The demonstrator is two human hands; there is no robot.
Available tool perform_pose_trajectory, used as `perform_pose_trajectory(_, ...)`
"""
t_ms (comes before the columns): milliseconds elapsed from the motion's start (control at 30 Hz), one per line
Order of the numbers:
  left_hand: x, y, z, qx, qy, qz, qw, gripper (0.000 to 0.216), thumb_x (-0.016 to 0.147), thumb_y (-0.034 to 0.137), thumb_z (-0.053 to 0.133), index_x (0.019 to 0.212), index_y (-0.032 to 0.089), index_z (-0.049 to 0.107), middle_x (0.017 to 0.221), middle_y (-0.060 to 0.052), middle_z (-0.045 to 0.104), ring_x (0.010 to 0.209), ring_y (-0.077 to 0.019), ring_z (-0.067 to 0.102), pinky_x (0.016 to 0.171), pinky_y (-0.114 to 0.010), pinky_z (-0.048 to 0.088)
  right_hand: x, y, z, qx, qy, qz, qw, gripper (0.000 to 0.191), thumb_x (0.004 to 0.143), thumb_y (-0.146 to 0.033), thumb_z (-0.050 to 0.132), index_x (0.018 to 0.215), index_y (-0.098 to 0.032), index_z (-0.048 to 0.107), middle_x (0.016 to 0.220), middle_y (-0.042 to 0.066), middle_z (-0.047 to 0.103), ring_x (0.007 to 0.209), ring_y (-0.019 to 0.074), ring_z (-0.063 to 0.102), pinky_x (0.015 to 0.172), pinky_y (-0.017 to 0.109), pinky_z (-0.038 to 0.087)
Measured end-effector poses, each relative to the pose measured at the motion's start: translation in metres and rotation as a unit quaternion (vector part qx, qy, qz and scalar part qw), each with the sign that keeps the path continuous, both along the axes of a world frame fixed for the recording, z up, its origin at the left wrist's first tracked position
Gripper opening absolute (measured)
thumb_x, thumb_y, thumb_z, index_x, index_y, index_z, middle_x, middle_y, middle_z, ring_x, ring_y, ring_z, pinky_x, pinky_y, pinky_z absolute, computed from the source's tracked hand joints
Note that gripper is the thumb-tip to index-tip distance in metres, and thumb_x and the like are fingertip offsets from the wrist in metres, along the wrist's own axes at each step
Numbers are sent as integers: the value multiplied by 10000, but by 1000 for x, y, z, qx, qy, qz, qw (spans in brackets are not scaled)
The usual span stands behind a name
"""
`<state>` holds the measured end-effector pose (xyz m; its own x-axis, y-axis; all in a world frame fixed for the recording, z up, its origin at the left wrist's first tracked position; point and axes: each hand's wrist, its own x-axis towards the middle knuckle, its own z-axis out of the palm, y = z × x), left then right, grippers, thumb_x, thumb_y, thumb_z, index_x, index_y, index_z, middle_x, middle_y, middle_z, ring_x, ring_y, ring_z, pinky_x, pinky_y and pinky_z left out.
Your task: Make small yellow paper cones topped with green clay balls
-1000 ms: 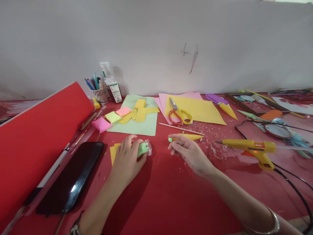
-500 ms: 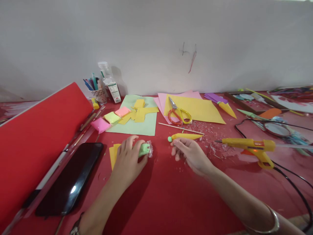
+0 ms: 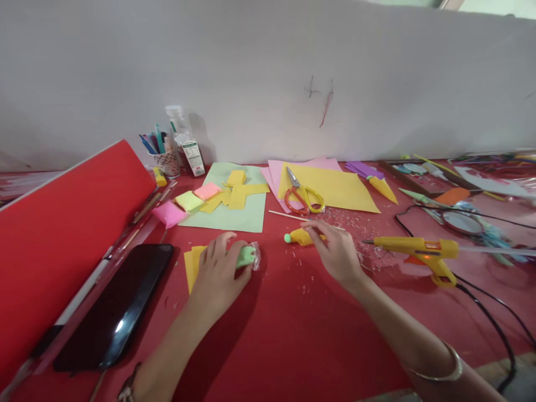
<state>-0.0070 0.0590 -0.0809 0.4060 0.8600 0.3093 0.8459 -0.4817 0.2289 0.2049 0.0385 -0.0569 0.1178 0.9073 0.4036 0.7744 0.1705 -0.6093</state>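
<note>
My left hand (image 3: pixel 220 265) is curled around a lump of green clay (image 3: pixel 245 256) in clear plastic wrap, resting on the red table. Partly under that hand lie yellow paper pieces (image 3: pixel 191 267). My right hand (image 3: pixel 336 250) reaches over a yellow paper cone (image 3: pixel 300 237) with a small green clay ball (image 3: pixel 287 238) at its left end. The thumb and fingers of that hand are pinched together at a thin wooden stick (image 3: pixel 287 215), which still lies on the table. My hand hides the cone's pointed end and part of the stick.
A yellow glue gun (image 3: pixel 412 245) with a lit orange light and black cord lies at right. Scissors (image 3: pixel 304 192) rest on coloured paper behind. Clay packets (image 3: pixel 170 214), a phone (image 3: pixel 117 307) and a raised red board (image 3: pixel 75 223) are at left. Scraps litter the right side.
My right hand has moved from beside the green ball, rightward and away from me over the cone, to the stick. My left hand stays on the clay. The view has shifted slightly.
</note>
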Motion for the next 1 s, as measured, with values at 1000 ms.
perform_pose_trajectory(1000, 22, -20, 15, -25, -149, -120, 981, 266, 786, 316, 450, 998, 179, 534, 963, -68, 544, 956, -223, 480, 839, -384, 406, -41, -11, -2, -238, 427, 102, 866, 246, 804, -412, 373, 682, -203, 422, 458, -65, 439, 404, 74, 391, 419, 191, 304)
